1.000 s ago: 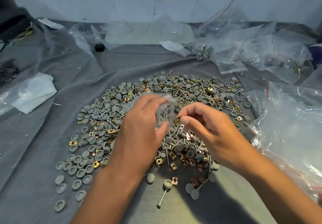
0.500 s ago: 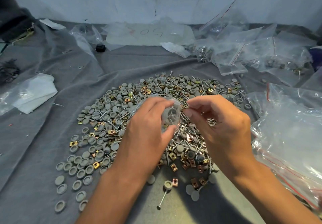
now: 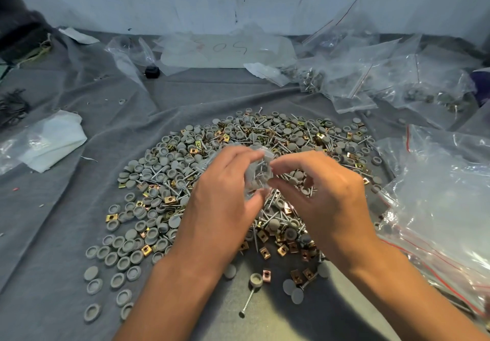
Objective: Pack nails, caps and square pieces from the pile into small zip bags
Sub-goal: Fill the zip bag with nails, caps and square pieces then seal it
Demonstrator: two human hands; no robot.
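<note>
A wide pile (image 3: 169, 171) of grey round caps, long nails and brass square pieces covers the middle of the grey cloth. Above its centre my left hand (image 3: 225, 194) grips a small clear zip bag (image 3: 258, 172) between thumb and fingers. Nails and grey caps show through the bag's plastic. My right hand (image 3: 323, 194) is at the bag's right edge, its thumb and fingers curled and pinching the plastic there. Part of the bag is hidden behind my fingers.
Filled and empty clear zip bags (image 3: 371, 80) lie heaped at the back right. A big plastic bag (image 3: 445, 197) sits at the right edge. Folded white cloth in plastic (image 3: 50, 141) lies at the left. A lone nail (image 3: 249, 301) and several caps lie near the front.
My right hand rose from the pile and closed in on the bag's right edge. The left hand lifted the bag slightly and moved it away from me.
</note>
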